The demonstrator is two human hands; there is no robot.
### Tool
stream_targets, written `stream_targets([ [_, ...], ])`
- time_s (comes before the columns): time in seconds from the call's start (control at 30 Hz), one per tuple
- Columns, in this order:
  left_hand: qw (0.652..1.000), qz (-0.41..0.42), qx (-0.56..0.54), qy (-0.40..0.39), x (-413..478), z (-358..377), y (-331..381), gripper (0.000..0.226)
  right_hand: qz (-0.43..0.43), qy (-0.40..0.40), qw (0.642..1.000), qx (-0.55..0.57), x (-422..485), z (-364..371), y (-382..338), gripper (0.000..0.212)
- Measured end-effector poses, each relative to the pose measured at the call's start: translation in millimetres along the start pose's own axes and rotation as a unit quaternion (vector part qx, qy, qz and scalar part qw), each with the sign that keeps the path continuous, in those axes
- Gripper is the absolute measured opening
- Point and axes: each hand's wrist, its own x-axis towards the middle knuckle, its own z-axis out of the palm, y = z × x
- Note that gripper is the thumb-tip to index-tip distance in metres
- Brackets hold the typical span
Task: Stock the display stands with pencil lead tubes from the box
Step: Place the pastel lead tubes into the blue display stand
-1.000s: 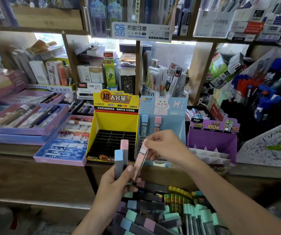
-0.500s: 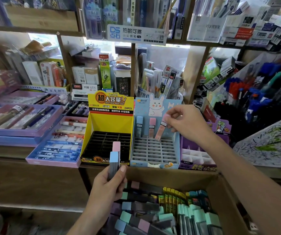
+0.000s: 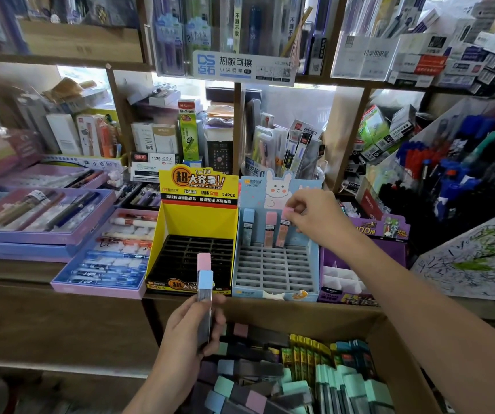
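Note:
My right hand [image 3: 312, 215] pinches the pink cap of a lead tube [image 3: 283, 230] standing in the back row of the light blue display stand [image 3: 273, 273], beside a blue-capped tube [image 3: 247, 227] and a pink-capped tube [image 3: 270, 228]. My left hand [image 3: 191, 327] holds two upright tubes [image 3: 204, 289], one blue-capped and one pink-capped, above the cardboard box [image 3: 389, 342]. The box holds several tubes with pink, blue, mint and yellow-green packaging. The yellow display stand [image 3: 194, 234] has a black grid with no tubes in it.
A purple display stand [image 3: 360, 264] with white dividers sits right of the blue one. Purple and blue pen trays [image 3: 99, 258] lie to the left on the wooden counter. Crowded shelves of stationery rise behind, and pen racks [image 3: 455, 174] lean at the right.
My right hand carried a pink-capped tube from my left hand's bundle up to the blue stand and set it into the back row. My left hand stayed over the box with two tubes.

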Motion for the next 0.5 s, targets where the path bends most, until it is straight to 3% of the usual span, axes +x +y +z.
stream_targets([
  [0.4, 1.000, 0.006, -0.003, 0.003, 5.7, -2.9, -4.0, 0.030, -0.001, -0.052, 0.999, 0.006, 5.3, 1.2, 4.9, 0.002],
  [0.5, 1.000, 0.006, -0.010, -0.001, 6.8, -3.1, -5.0, 0.029, -0.001, -0.040, 0.999, -0.006, 3.0, 4.3, 6.1, 0.012],
])
